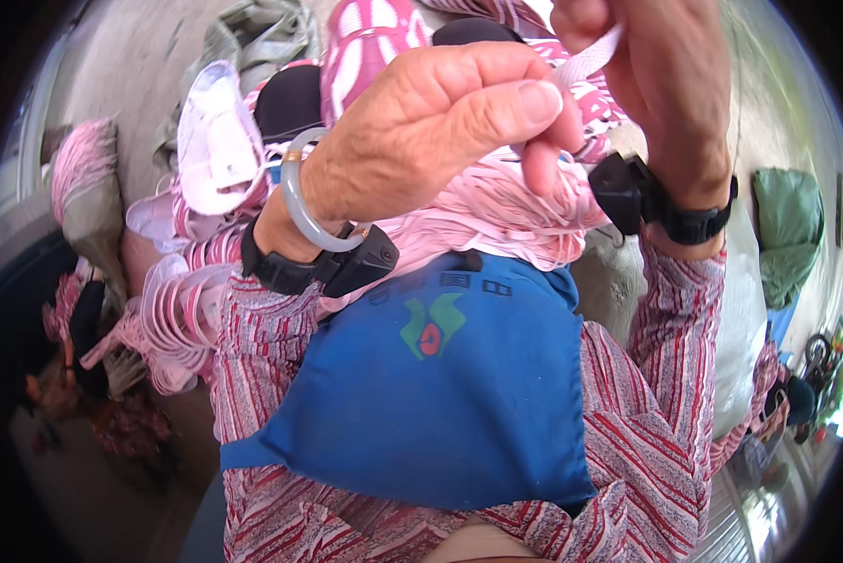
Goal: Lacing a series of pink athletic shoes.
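At the far left I see one greyish sack (99, 230), with one tuft of pink strands (85, 164) at its upper end; if the strands go down inside it, I cannot tell; nearer to the person lies a stack of pink-and-white striped pieces (173, 314), which overlap too much for an exact count; above this stack, one white shoe-shaped piece (220, 141) lies apart from the hands.

Then comes the left hand (440, 117), with one pale bracelet (309, 202) and one black wrist device (360, 263); its thumb and fingers are pinched closed upon one narrow white strip (590, 58); the strip comes out beside the thumb's tip and rises, slanting to the right, between the two hands; below them, one heap of pink strands (506, 211) rests just above the blue apron (440, 403), its strands too many for counting.

Further right is the right hand (670, 84), with a second black wrist device (619, 194); its bent fingers are closed on the strip's upper part, though the view cuts some of them; at the far right stands one green sack (788, 235), its contents hidden from me.
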`<act>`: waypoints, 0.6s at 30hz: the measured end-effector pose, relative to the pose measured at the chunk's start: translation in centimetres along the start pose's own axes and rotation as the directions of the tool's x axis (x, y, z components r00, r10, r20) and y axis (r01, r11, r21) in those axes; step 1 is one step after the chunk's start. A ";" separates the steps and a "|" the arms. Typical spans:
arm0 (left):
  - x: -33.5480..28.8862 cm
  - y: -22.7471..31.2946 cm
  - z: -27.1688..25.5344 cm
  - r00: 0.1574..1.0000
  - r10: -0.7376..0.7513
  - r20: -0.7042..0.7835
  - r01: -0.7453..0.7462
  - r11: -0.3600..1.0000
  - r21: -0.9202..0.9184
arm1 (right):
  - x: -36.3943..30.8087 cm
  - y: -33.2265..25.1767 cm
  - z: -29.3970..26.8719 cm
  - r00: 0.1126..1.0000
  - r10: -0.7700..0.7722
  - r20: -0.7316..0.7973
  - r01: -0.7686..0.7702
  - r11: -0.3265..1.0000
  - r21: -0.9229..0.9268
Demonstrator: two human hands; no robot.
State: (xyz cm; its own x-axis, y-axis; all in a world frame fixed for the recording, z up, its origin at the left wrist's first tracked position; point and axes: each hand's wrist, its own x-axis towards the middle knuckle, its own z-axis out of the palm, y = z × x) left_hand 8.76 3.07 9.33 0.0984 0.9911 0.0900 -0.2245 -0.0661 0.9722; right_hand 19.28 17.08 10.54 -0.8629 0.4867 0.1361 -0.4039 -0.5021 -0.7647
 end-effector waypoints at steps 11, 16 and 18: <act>-4.5 0.4 -9.7 0.942 0.212 -0.259 -0.334 0.547 -0.768 | -7.3 -2.0 -6.8 0.760 0.650 -0.015 -0.458 0.518 -0.723; -11.7 1.7 -15.9 0.848 0.107 -0.519 -0.334 0.868 -0.368 | -11.5 -6.7 -16.7 0.789 0.428 -0.441 -0.501 0.032 -0.865; -14.2 1.6 -17.1 0.738 0.141 -0.660 -0.420 0.862 -0.285 | -13.3 -8.1 -20.8 0.820 0.196 -0.538 -0.538 -0.058 -0.841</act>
State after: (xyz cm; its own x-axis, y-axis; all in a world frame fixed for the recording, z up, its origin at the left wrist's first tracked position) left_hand -9.59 -9.08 5.88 -0.5989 0.7985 0.0609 -0.5112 -0.4397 0.7385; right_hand 40.36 29.60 1.82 -0.6231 0.6854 -0.3767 0.7431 0.3686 -0.5585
